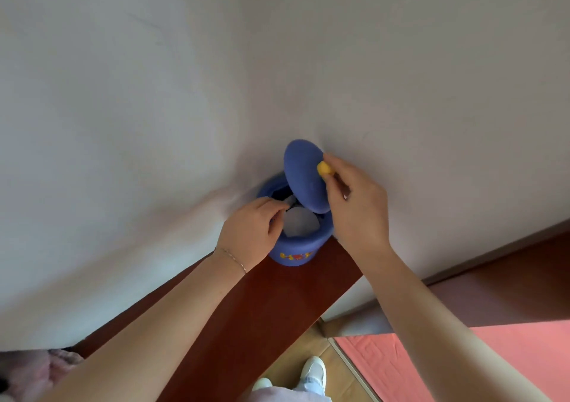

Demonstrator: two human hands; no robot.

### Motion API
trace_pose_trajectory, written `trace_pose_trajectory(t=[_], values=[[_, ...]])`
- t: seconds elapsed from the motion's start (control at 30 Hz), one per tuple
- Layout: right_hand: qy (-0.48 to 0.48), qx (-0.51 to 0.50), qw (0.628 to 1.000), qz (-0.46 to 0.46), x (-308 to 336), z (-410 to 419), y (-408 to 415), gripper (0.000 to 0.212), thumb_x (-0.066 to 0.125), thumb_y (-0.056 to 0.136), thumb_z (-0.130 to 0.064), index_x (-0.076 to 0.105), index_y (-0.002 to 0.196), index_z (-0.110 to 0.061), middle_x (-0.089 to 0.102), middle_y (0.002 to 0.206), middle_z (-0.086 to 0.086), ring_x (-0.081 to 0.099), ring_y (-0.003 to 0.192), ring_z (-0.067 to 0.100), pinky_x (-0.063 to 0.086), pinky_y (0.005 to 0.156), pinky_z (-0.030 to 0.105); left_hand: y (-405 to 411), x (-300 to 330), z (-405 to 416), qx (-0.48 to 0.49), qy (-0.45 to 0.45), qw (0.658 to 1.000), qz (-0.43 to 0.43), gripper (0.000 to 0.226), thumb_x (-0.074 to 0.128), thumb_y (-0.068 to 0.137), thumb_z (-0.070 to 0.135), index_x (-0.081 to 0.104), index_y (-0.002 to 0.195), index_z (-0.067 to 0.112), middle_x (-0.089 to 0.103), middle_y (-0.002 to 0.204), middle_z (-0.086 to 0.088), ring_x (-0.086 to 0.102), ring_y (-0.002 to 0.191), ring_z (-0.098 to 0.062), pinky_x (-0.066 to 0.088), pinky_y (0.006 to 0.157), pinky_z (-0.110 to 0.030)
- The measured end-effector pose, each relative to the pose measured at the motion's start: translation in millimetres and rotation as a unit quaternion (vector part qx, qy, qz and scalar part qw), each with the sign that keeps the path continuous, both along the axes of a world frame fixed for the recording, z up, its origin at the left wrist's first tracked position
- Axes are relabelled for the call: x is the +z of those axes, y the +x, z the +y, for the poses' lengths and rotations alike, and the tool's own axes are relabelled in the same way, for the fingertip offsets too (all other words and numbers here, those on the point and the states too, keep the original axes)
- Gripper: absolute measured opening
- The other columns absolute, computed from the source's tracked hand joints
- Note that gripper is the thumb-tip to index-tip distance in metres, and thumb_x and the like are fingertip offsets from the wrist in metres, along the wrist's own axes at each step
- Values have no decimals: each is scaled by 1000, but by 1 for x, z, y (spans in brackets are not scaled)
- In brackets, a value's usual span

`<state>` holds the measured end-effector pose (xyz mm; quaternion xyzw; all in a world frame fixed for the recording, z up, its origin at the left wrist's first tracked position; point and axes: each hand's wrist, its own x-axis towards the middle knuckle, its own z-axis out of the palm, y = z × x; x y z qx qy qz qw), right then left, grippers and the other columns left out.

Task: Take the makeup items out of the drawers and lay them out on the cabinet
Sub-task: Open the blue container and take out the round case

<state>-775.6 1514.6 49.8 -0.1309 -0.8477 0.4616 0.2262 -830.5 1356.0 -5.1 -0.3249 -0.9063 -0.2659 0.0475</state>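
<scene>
Blue pot (296, 247) sits at far end of reddish-brown cabinet top (262, 315), tucked into corner against white wall (123, 93). Yellow and red lettering on pot's front, partly readable only. Pot is open; pale grey-white interior shows, w/ something small and grey near rim at upper left, can't tell what it is.

Lid (303, 175) is blue, round, tilted up on edge above pot's rear right side, underside facing left. Yellow knob (324, 168) on its outer face.

Right hand (357, 198) holds lid by the knob: thumb and fingers curled round it, pinching, knob tip poking out between them. Back of hand toward camera.

Left hand (249, 232) is at pot's left rim, fingers curled and bunched together, tips dipping inside the opening and closed on the small grey item. Thin chain bracelet (233, 258) on left wrist.

Both forearms bare, reaching in from bottom of view.

Other: wood floor (296, 361) below cabinet edge, pink mat (431, 364) at lower right, white shoes (313, 371) at bottom centre, pinkish fabric (37, 371) at bottom left corner, blurred. Dark brown skirting (509, 247) along wall on right.
</scene>
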Motion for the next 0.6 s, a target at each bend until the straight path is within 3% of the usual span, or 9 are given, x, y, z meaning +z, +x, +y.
trace_pose_trajectory(t=[0.17,0.27,0.43,0.6], values=[[-29,-15,999,-1,7,1,8,29,54,93,-20,61,122,-22,65,120,-8,59,110,5,46,95,25,-10,11,45,14,-131,987,-89,26,39,95,15,59,108,5,63,105,-15,58,94,-31,37,70,-33],[-34,-22,999,-5,5,2,14,29,55,93,-19,62,121,-21,65,119,-7,59,109,5,47,96,28,-18,5,61,21,-224,966,-128,25,37,95,11,58,106,4,63,107,-14,57,99,-29,40,74,-32],[-9,-21,1000,-5,2,7,25,30,56,92,-14,63,120,-18,66,118,-6,59,108,7,47,96,29,-28,-12,73,6,-290,946,-148,25,37,94,15,59,106,9,62,110,-11,55,106,-27,44,92,-38],[-11,-21,1000,-6,3,12,34,30,56,92,-14,63,120,-19,66,117,-7,60,109,8,47,96,30,-26,-10,80,18,-294,940,-172,24,38,95,20,58,107,13,60,112,-8,50,110,-27,41,96,-40]])
